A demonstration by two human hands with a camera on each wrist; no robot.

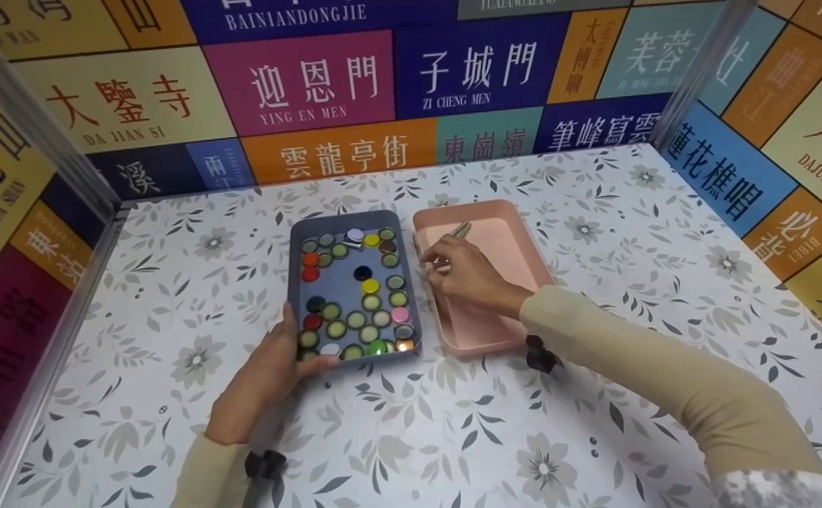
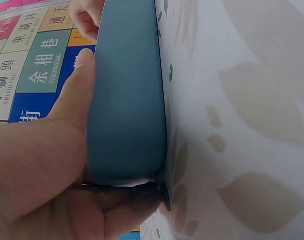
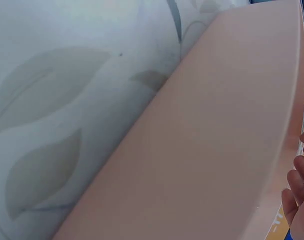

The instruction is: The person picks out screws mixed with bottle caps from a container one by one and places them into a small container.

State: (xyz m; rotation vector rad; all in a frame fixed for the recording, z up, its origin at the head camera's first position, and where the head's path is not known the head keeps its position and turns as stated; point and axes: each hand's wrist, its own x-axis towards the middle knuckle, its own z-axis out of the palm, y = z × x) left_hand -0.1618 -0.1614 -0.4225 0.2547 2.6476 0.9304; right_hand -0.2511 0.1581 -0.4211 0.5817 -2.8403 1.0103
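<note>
A blue-grey tray [image 1: 347, 220] holds many round bottle caps [image 1: 336, 329], some showing pale undersides, others red, yellow, green or pink. My left hand [image 1: 273, 360] grips its near left corner, thumb along the near side and fingers along the left side; the left wrist view shows the tray wall [image 2: 124, 100] between them. Over the left part of a pink tray [image 1: 516, 229], my right hand [image 1: 468, 274] holds metal tweezers [image 1: 461, 230], their upper end sticking out past the hand. Fingers partly hide the tips, so whether a cap is pinched there cannot be told.
Both trays stand side by side on a table with a floral cloth [image 1: 545, 451]. Panels with coloured lettering [image 1: 305, 81] enclose the table at the back and both sides. The pink tray's outer wall [image 3: 206, 115] fills much of the right wrist view.
</note>
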